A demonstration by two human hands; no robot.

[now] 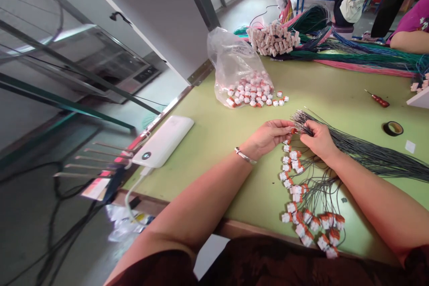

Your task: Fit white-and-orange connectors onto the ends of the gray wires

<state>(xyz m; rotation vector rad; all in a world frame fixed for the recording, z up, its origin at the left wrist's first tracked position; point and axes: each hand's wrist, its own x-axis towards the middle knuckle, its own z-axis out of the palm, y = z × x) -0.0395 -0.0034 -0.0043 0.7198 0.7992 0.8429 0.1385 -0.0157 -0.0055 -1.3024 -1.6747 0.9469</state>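
Note:
My left hand [273, 135] pinches a small orange-and-white connector [294, 130], mostly covered by the fingertips. Beside it, my right hand [320, 139] is closed around the end of a bundle of thin black wires [365, 152]; bright metal tips [298, 116] stick out past the fingers. The bundle runs off to the right across the table. Below the hands, several wired connectors [296, 192] hang in a loose row toward the table's front edge, black wires trailing from them. Whether a wire tip sits inside the held connector is too small to tell.
A clear plastic bag [234, 62] spills loose connectors [251, 91] behind my hands. A white power bank [164, 140] lies at the left edge. To the right are a red-handled awl [378, 99] and black tape roll [393, 128]. Coloured wire bundles [362, 60] cross the back, near another person's arm [410, 35].

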